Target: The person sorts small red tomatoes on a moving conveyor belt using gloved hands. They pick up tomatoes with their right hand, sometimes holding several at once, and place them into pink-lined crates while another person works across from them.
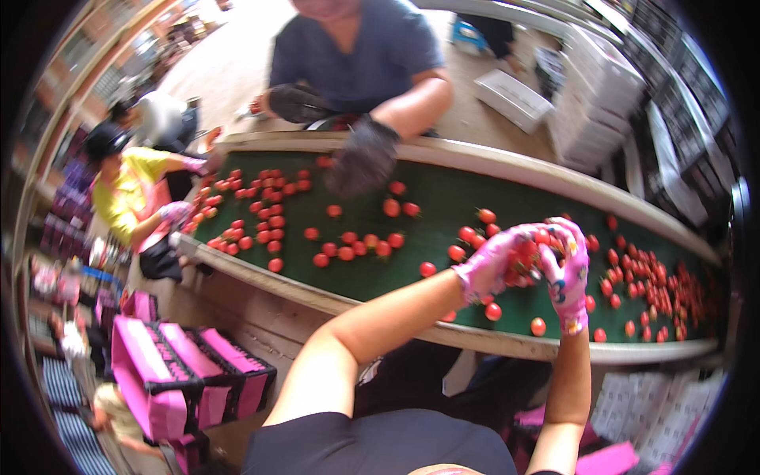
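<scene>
My left hand [489,265], in a pink patterned glove, is cupped around several red cherry tomatoes [522,260]. Facing it, my right hand [568,277] wears a matching glove and curls its fingers over the same handful. Both are raised over a green belt [443,186], which looks like a conveyor. Loose cherry tomatoes [493,311] lie on the belt around my hands, and a dense group [657,286] spreads to the right. More are scattered on its left half. The fingers partly hide the held tomatoes.
Across the belt, a person's dark-gloved hand [364,157] reaches over it, blurred. Another person in a yellow top [131,190] works at the left end. Pale raised rails [546,342] edge the belt. Pink-lined crates [186,372] stand lower left; white boxes [598,95] are stacked far right.
</scene>
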A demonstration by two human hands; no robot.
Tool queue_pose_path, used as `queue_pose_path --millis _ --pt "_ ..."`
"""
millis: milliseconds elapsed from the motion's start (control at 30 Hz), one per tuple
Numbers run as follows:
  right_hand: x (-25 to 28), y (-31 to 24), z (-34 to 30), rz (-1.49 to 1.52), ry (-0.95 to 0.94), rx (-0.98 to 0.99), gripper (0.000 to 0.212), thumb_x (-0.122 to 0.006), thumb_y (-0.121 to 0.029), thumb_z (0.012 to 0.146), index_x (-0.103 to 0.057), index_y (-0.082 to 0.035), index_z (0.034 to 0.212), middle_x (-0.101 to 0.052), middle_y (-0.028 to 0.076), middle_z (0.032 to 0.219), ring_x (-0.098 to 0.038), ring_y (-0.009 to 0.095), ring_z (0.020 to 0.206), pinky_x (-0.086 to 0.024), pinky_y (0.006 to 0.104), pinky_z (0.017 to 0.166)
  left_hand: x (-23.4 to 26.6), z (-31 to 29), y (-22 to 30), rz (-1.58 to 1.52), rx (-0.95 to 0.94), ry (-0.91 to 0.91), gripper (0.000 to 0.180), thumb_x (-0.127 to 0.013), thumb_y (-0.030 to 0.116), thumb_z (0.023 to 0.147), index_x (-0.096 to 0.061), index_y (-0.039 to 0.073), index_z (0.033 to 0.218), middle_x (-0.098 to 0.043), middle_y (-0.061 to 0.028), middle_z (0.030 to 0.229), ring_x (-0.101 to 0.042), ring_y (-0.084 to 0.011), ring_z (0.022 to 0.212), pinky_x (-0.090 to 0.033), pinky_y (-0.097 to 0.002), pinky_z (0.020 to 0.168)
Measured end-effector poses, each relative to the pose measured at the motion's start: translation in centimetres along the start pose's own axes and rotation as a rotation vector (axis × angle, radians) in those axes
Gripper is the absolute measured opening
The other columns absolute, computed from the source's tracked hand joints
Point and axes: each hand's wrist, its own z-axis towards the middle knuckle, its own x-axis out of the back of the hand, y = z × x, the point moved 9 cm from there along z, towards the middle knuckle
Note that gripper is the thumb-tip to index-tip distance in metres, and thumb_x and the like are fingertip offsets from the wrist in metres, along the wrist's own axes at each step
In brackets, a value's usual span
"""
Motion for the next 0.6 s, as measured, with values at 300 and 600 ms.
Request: queue_pose_path --millis 300,600 --pt "-0.3 2.4 -2.1 0.029 0.006 0.017 0.044 -0.062 -0.011 0.09 -0.052 0.003 0.131 -0.051 0.019 0.136 -0.053 0.034 0.123 -0.042 0.0394 0.104 0.9 -0.9 4.0 -0.253 -0.392 0.039 0.046 -0.05 0.034 0.099 -0.047 0.008 0.137 -0.064 -0.0118 0.109 -0.063 -0.0162 0.074 -0.053 -0.0251 0.058" --pt "-0.3 1.8 -0.5 -0.215 -0.191 0.132 0.034 -0.069 -0.007 0.081 -0.063 -0.002 0.114 -0.063 0.016 0.115 -0.059 0.036 0.108 -0.046 0.0426 0.096 5.0 -7.9 23.8 0.093 -1.019 0.348 0.035 -0.051 0.026 0.1 -0.053 0.008 0.13 -0.064 -0.0088 0.105 -0.064 -0.0139 0.076 -0.056 -0.0257 0.067"
